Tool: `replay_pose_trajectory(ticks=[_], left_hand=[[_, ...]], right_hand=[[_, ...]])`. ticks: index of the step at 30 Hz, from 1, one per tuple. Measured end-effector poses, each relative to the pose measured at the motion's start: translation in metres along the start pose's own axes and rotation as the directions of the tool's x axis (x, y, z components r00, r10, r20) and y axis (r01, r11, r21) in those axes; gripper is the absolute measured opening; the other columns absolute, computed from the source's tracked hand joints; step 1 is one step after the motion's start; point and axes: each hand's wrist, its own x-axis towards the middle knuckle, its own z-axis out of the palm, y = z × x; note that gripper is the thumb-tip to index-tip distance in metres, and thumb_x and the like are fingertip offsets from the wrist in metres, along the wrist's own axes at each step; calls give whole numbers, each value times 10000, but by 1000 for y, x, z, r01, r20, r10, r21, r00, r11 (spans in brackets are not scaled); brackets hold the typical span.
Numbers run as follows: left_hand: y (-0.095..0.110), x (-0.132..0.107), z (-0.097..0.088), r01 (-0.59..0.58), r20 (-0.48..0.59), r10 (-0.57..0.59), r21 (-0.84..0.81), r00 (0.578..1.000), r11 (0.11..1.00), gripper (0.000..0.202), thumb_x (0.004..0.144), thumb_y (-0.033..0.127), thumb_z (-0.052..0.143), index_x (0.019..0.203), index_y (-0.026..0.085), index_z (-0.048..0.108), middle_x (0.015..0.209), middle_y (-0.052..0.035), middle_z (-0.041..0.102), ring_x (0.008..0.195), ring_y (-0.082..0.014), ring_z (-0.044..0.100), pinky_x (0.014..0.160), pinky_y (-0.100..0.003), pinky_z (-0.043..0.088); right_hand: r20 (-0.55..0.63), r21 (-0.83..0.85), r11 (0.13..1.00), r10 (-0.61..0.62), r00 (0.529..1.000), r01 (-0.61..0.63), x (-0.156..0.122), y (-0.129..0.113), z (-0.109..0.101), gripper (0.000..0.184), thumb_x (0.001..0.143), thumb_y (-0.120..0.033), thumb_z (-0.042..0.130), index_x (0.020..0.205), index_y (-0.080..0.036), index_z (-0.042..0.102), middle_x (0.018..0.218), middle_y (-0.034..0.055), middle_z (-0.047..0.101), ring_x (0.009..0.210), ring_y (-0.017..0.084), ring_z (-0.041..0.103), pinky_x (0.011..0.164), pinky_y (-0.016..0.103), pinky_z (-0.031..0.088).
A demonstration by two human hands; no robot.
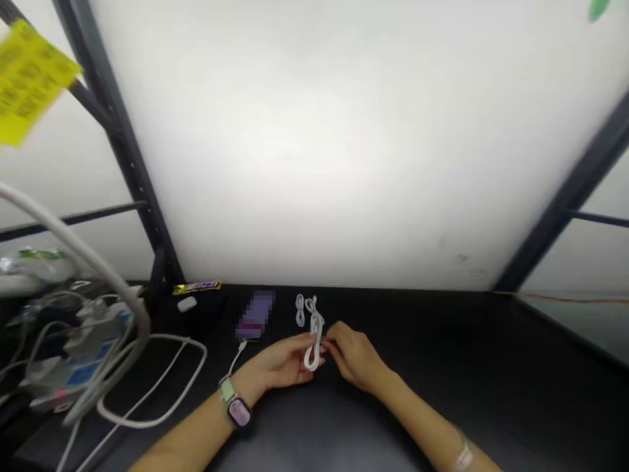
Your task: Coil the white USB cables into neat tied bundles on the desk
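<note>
My left hand (282, 362), with a watch on its wrist, and my right hand (354, 357) meet over a black desk (442, 367). Both pinch a coiled white cable (313, 335) between their fingertips, the left from the left side, the right from the right. The cable's loops stand upright and reach back toward the wall. A second small white cable loop (299, 309) lies just behind it on the desk. A phone (255, 316), blurred out, lies left of the cables with a thin white lead plugged into it.
A power strip with several plugs and thick white cords (83, 354) fills the left of the desk. A candy bar (196, 287) and a small white case (187, 303) lie near the back. Dark shelf posts (122, 151) rise at both sides of a white wall.
</note>
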Motion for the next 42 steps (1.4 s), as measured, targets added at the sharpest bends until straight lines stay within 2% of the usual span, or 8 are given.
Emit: replay_pose_trajectory(ticks=[5, 9, 15, 20, 24, 27, 35, 42], left_hand=[[1, -1, 0, -13, 5, 13, 4, 1000, 1000, 210, 764, 260, 640, 942, 175, 568, 767, 21, 625, 663, -101, 609, 587, -219, 393], [1, -1, -1, -16, 13, 16, 23, 1000, 1000, 210, 749, 258, 655, 924, 188, 562, 739, 34, 608, 642, -101, 603, 576, -218, 386], [1, -2, 0, -35, -1, 35, 57, 999, 998, 191, 760, 257, 642, 917, 210, 545, 733, 46, 601, 632, -94, 595, 573, -214, 373], [0, -1, 3, -65, -19, 68, 109, 998, 992, 222, 743, 253, 659, 926, 209, 542, 766, 35, 607, 617, -89, 588, 557, -205, 357], [-2, 1, 3, -101, -34, 109, 172, 993, 980, 230, 740, 287, 662, 914, 193, 544, 766, 16, 613, 606, -94, 592, 551, -202, 360], [-3, 0, 4, -70, -18, 74, 152, 997, 986, 196, 745, 270, 654, 885, 190, 543, 746, 22, 611, 609, -96, 593, 549, -203, 357], [-5, -1, 9, 48, 29, -47, -26, 998, 999, 168, 749, 268, 654, 866, 178, 572, 723, 30, 625, 612, -95, 595, 577, -222, 384], [-4, -2, 9, 35, 40, -31, -118, 999, 992, 141, 767, 250, 640, 865, 162, 593, 718, 20, 640, 604, -98, 602, 573, -222, 386]], right_hand=[[12, 153, 970, 191, 982, -190, 0, -7, -4, 47, 880, -216, 438, 893, -184, 470, 806, 27, 513, 671, 141, 501, 606, 256, 420], [60, 222, 945, 233, 971, -240, 1, -9, -2, 103, 914, -229, 402, 877, -191, 490, 811, 21, 528, 701, 139, 518, 656, 265, 433], [21, 185, 970, 157, 987, -158, 1, -7, 3, 145, 912, -175, 375, 811, -187, 478, 771, 23, 516, 668, 134, 497, 623, 250, 418], [-14, -56, 998, -36, 999, 35, 0, -3, 6, 146, 883, -116, 370, 857, -171, 503, 781, 47, 539, 663, 143, 491, 577, 239, 401], [-54, -276, 944, -202, 978, 180, -1, 2, 8, 186, 884, -112, 384, 790, -170, 533, 696, 33, 546, 613, 143, 472, 527, 238, 366], [-62, -334, 911, -278, 959, 243, -1, 5, 9, 177, 888, -126, 404, 789, -172, 544, 676, 25, 550, 601, 140, 472, 523, 239, 366], [-254, -227, 957, -239, 937, 182, -1, 12, 8, 69, 887, -186, 439, 935, -193, 488, 752, 34, 557, 621, 128, 509, 528, 219, 419], [-175, -112, 985, -153, 973, 135, -3, 11, 5, 232, 851, -139, 455, 1081, -168, 452, 876, 88, 555, 734, 165, 546, 591, 270, 480]])
